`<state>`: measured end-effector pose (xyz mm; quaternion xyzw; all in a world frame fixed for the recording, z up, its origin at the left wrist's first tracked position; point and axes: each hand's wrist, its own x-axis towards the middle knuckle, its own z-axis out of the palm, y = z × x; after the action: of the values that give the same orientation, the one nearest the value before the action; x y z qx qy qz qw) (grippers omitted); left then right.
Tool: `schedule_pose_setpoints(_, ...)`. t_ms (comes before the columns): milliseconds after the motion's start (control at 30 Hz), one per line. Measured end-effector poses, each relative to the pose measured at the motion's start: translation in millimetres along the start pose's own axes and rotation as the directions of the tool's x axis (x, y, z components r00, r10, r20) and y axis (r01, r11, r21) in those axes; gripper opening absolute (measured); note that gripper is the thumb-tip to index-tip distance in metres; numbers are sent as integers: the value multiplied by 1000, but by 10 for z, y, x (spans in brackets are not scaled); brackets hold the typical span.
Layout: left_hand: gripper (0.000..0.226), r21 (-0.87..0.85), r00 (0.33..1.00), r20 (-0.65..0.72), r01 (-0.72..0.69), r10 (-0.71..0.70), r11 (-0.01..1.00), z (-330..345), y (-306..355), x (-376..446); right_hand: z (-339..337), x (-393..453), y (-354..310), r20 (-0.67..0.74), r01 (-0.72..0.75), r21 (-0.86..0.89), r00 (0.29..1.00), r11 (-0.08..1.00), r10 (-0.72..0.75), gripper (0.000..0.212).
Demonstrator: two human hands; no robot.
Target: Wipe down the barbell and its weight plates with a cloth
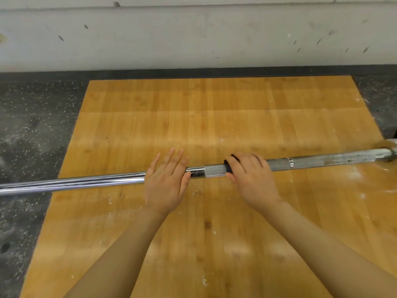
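A long steel barbell (90, 181) lies across the wooden platform, running from the left edge up to the right, where its collar (386, 154) shows at the frame edge. My left hand (166, 183) lies flat on the bar with straight fingers, at the join of smooth and knurled steel. My right hand (251, 176) is wrapped over the knurled part, gripping a black cloth (228, 163) against the bar; only a bit of cloth shows under the fingers. White chalk dusts the bar to the right of that hand. No weight plates are in view.
The wooden platform (214, 117) carries white chalk smears, heaviest at the right (352, 175). Dark speckled rubber flooring (32, 130) borders it on the left and far right. A scuffed white wall (193, 33) stands close behind.
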<state>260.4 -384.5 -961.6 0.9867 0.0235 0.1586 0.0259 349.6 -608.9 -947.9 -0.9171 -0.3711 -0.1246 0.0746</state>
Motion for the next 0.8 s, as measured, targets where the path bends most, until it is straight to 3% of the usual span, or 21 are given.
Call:
schedule_pose_setpoints(200,50,-12,1000,25,13,-12,1000,-34,27,-4,-112,-188,450,-34,-76,-2,997,997,76,41)
schedule_pose_setpoints(433,53,-66,998,43,56,-54,996,-145,137,-114,-101,-335,358,-74,-94,67,992,993,99,36)
schedule_pose_setpoints(800,66,-179,972,193,172,-137,969,-495,255,-385,-310,-577,33,-77,-119,160,988,980,132,40)
